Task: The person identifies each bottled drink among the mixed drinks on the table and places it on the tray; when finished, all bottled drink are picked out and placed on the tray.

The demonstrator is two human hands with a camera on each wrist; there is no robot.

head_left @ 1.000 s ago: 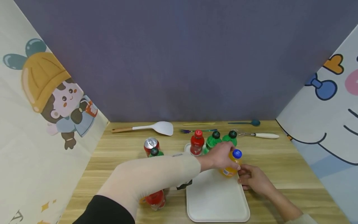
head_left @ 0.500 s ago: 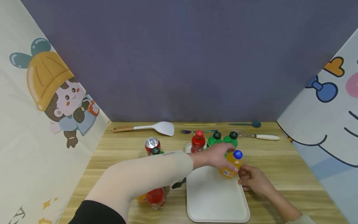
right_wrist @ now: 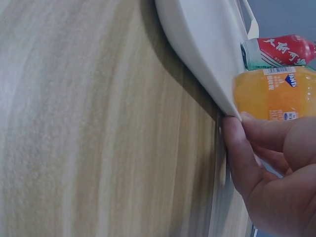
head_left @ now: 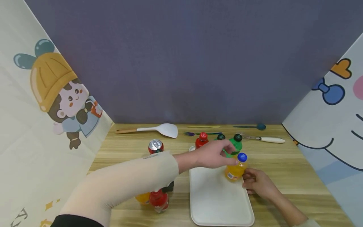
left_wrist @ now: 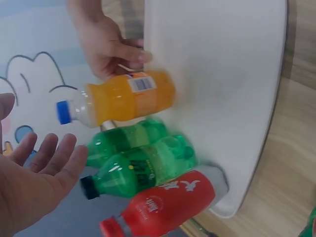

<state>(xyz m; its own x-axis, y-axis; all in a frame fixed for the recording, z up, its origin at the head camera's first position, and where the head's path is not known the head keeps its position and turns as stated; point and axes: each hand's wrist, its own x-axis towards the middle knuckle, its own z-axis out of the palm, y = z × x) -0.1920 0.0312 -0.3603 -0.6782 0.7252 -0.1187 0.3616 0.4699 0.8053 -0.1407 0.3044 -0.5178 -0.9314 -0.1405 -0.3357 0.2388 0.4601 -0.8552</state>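
Observation:
An orange soda bottle [head_left: 236,170] with a blue cap stands upright on the white tray [head_left: 221,201], by its right rim. My left hand [head_left: 214,154] hovers beside the bottle's upper part; in the left wrist view the fingers [left_wrist: 57,158] are spread and apart from it. Behind stand two green bottles [left_wrist: 143,168] with dark caps and a red bottle [left_wrist: 173,202], in a row at the tray's far end. My right hand [head_left: 259,183] pinches the tray's right rim between thumb and fingers, seen closely in the right wrist view.
Left of the tray stand a red can [head_left: 155,146], a red bottle [head_left: 158,200] and an orange bottle [head_left: 143,198], partly behind the left sleeve. Along the back lie a white spatula [head_left: 167,130], a fork [head_left: 198,133], a whisk [head_left: 269,139] and a dark spoon [head_left: 260,126].
My left hand has let go of the orange soda bottle and drawn back up and to the left. The bottle stays on the tray. My right hand keeps its hold on the rim.

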